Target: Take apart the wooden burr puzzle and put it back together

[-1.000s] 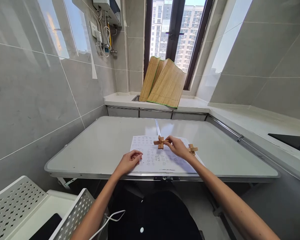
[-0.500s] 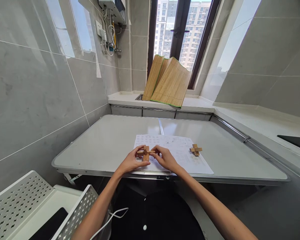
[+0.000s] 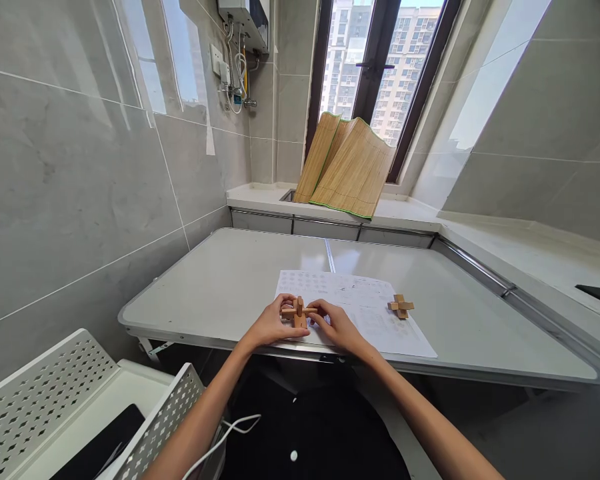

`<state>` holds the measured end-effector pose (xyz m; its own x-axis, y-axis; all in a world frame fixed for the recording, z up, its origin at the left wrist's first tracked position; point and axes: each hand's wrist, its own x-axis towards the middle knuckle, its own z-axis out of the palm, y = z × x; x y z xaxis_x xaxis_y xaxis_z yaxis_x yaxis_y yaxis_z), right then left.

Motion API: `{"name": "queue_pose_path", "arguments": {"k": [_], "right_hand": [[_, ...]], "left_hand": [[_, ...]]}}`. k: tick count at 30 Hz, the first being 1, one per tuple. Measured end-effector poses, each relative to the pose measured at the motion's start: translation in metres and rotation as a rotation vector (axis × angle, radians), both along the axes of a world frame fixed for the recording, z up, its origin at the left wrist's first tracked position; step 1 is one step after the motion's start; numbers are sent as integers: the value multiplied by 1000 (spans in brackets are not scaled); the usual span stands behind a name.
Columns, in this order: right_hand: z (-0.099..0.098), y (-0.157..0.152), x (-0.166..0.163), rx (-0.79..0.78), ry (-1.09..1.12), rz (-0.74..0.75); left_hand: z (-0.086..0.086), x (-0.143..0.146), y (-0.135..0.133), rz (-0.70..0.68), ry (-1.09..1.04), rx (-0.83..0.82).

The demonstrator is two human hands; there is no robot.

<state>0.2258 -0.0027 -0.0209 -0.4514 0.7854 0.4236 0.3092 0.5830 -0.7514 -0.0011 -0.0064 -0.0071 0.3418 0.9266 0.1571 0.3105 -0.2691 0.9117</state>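
Note:
A wooden interlocking puzzle (image 3: 300,320) of crossed bars is held just above the sheet's near left part. My left hand (image 3: 275,321) wraps it from the left, thumb below and fingers over the top. From the other side, my right hand (image 3: 334,324) pinches the end of a thin bar that sticks out to the right. Under both hands lies a printed paper sheet (image 3: 365,313). A second wooden puzzle (image 3: 401,306), a cross of short bars, rests on the sheet's right edge.
The white folding table (image 3: 205,287) has a seam down its middle. Behind it, a bamboo mat (image 3: 355,170) leans by the window on the ledge. At lower left stands a white perforated basket (image 3: 45,400) with a dark flat object in it; a white cable (image 3: 230,433) hangs nearby.
The view has swung slightly left, so everything sits further right. An upright bar of the held puzzle now stands out more at the top. Both hands keep their grip.

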Motion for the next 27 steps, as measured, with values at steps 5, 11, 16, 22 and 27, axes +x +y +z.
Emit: {"name": "queue_pose_path", "arguments": {"k": [5, 11, 16, 22, 27], "right_hand": [[-4, -3, -1, -36, 37, -16], [-2, -7, -3, -63, 18, -39], [-3, -8, -2, -63, 1, -46], [-12, 1, 0, -202, 184, 45], [-11, 1, 2, -213, 212, 58]], "left_hand": [[-3, 0, 2, -8, -5, 22], [-4, 0, 3, -36, -14, 29], [-4, 0, 3, -14, -13, 22], [-4, 1, 3, 41, -11, 36], [-1, 1, 1, 41, 17, 38]]}}
